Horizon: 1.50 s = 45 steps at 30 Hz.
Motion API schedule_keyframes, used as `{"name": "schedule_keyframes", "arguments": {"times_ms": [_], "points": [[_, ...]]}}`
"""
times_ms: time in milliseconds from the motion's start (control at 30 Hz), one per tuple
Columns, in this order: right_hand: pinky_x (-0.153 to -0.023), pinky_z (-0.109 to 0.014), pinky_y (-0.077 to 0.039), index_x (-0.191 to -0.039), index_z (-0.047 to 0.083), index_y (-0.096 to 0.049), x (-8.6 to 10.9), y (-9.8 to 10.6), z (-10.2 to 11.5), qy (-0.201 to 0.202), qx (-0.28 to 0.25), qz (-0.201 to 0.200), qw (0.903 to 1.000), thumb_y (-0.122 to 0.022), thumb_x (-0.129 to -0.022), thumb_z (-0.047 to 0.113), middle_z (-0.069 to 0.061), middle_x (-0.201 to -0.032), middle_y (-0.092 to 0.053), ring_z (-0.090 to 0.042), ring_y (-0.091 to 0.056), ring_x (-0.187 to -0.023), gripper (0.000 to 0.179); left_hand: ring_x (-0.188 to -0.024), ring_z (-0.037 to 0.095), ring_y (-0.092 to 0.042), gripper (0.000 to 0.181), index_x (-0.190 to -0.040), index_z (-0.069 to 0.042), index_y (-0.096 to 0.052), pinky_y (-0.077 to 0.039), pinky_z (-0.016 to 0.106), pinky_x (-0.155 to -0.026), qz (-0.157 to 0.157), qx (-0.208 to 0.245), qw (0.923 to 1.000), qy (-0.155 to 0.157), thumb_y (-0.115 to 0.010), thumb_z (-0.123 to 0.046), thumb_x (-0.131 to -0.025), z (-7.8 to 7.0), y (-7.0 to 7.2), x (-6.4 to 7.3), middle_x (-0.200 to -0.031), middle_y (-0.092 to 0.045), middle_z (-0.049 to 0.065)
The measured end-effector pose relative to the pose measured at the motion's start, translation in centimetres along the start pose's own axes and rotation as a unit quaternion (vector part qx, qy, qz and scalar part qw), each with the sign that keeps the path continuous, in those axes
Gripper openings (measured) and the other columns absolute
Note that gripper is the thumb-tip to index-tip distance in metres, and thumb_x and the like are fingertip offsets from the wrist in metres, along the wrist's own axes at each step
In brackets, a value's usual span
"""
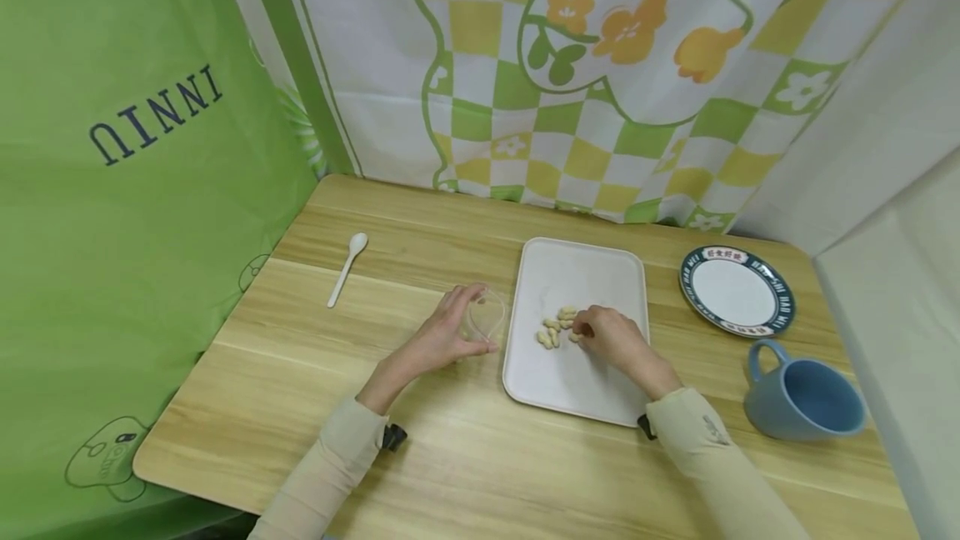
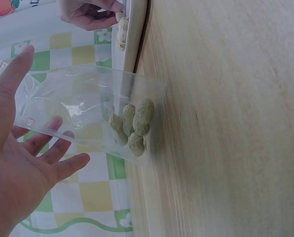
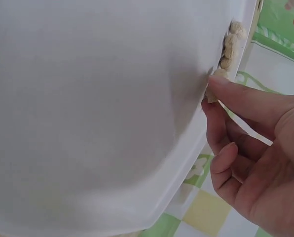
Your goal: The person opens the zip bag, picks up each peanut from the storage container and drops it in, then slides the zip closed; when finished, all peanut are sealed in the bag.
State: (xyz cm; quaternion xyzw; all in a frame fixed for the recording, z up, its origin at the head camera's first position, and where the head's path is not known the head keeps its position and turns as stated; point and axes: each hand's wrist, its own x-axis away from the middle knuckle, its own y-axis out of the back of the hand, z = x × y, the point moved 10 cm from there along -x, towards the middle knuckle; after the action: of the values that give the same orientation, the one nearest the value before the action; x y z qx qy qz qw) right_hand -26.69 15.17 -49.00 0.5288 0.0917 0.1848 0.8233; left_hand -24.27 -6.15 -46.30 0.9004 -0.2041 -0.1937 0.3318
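Note:
My left hand [image 1: 442, 336] holds a clear plastic zip bag [image 2: 70, 101] by its mouth, thumb on one side and fingers on the other. Several peanuts [image 2: 143, 116] lie in the bottom of the bag, close to the tabletop. To the right, a white tray [image 1: 585, 265] carries a small pile of peanuts [image 1: 553, 330]. Over that pile, my right hand [image 1: 611, 340] pinches a peanut [image 3: 212, 94] between thumb and forefinger. In the right wrist view, more peanuts [image 3: 230, 49] sit just beyond the fingertips.
A white spoon [image 1: 347, 272] lies at the left of the wooden table [image 1: 450, 473]. Right of the tray are a plate with a dark patterned rim [image 1: 693, 294] and a blue mug [image 1: 772, 402]. A patterned curtain [image 1: 585, 157] hangs along the back edge.

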Motion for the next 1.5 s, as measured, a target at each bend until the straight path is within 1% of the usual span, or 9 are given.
{"name": "schedule_keyframes", "arguments": {"times_ms": [200,367,467,567,667,833,1100,1400,1500], "points": [[-0.063,-0.034,-0.051,-0.090,0.003,-0.071,0.3,1.7,0.6,0.021,-0.021,-0.044,0.9986,-0.074,-0.080,-0.001,-0.004,-0.080,-0.063,-0.018,-0.059,-0.072,0.011,-0.121,0.030,-0.044,0.091,-0.145,-0.005,-0.031,-0.042,0.047,-0.102,-0.002,0.008,1.0000,0.003,-0.085,-0.023,-0.074,0.1,-0.1,0.1,-0.127,-0.047,0.014],[-0.066,-0.035,-0.052,-0.095,0.002,-0.072,0.5,3.6,2.5,0.064,-0.049,-0.084,0.9931,-0.072,-0.083,-0.002,-0.005,-0.086,-0.065,-0.019,-0.061,-0.077,0.013,-0.121,0.030,-0.044,0.091,-0.145,-0.004,-0.031,-0.042,0.047,-0.102,-0.005,0.010,0.9999,0.004,-0.085,-0.021,-0.073,0.3,-0.2,0.3,-0.128,-0.047,0.014],[-0.067,-0.036,-0.053,-0.097,0.002,-0.071,0.7,5.0,4.6,0.107,-0.061,-0.116,0.9855,-0.072,-0.084,0.001,-0.005,-0.088,-0.065,-0.019,-0.061,-0.079,0.013,-0.121,0.030,-0.044,0.091,-0.145,-0.003,-0.031,-0.042,0.048,-0.102,-0.005,0.013,0.9999,0.005,-0.085,-0.019,-0.073,0.2,-0.3,0.3,-0.128,-0.047,0.014],[-0.065,-0.036,-0.053,-0.097,0.002,-0.071,0.9,6.3,7.0,0.151,-0.071,-0.149,0.9746,-0.072,-0.083,0.001,-0.005,-0.088,-0.065,-0.019,-0.061,-0.079,0.014,-0.121,0.031,-0.044,0.091,-0.145,-0.002,-0.031,-0.042,0.049,-0.102,-0.006,0.016,0.9999,0.004,-0.085,-0.018,-0.073,0.1,-0.3,0.3,-0.127,-0.047,0.014],[-0.063,-0.035,-0.053,-0.097,0.003,-0.072,1.0,7.0,9.0,0.185,-0.082,-0.168,0.9648,-0.072,-0.084,0.001,-0.005,-0.089,-0.065,-0.019,-0.061,-0.079,0.014,-0.121,0.030,-0.044,0.091,-0.145,-0.003,-0.031,-0.042,0.049,-0.101,-0.007,0.017,0.9998,0.001,-0.085,-0.018,-0.073,0.0,-0.2,0.2,-0.126,-0.047,0.013],[-0.064,-0.034,-0.053,-0.097,0.004,-0.072,0.6,6.8,11.5,0.214,-0.092,-0.167,0.9581,-0.072,-0.084,0.001,-0.004,-0.089,-0.065,-0.017,-0.061,-0.079,0.013,-0.120,0.029,-0.044,0.090,-0.144,-0.004,-0.031,-0.042,0.048,-0.101,-0.009,0.013,0.9999,-0.004,-0.085,-0.018,-0.073,0.0,-0.1,0.1,-0.125,-0.048,0.012],[-0.067,-0.026,-0.054,-0.096,0.004,-0.073,0.3,5.9,14.5,0.247,-0.054,-0.151,0.9556,-0.074,-0.082,0.002,-0.003,-0.089,-0.064,-0.017,-0.062,-0.080,0.014,-0.122,0.028,-0.043,0.086,-0.144,-0.008,-0.031,-0.043,0.048,-0.100,0.001,0.018,0.9998,0.000,-0.083,-0.020,-0.076,-0.1,-0.3,0.0,-0.127,-0.047,0.011],[-0.062,-0.026,-0.052,-0.095,0.008,-0.075,-0.1,4.6,15.4,0.232,0.007,-0.129,0.9640,-0.075,-0.082,0.004,-0.002,-0.088,-0.063,-0.015,-0.057,-0.078,0.013,-0.123,0.027,-0.042,0.085,-0.143,-0.008,-0.031,-0.043,0.046,-0.100,0.012,0.014,0.9998,-0.003,-0.082,-0.024,-0.077,-0.2,-0.6,-0.1,-0.128,-0.046,0.010],[-0.061,-0.025,-0.051,-0.094,0.008,-0.076,-0.1,4.4,15.5,0.228,0.016,-0.126,0.9654,-0.074,-0.083,0.004,-0.001,-0.087,-0.062,-0.014,-0.056,-0.076,0.012,-0.123,0.027,-0.042,0.084,-0.143,-0.010,-0.031,-0.044,0.046,-0.099,0.015,0.013,0.9998,-0.004,-0.082,-0.025,-0.078,-0.3,-0.7,-0.1,-0.128,-0.046,0.010]]}}
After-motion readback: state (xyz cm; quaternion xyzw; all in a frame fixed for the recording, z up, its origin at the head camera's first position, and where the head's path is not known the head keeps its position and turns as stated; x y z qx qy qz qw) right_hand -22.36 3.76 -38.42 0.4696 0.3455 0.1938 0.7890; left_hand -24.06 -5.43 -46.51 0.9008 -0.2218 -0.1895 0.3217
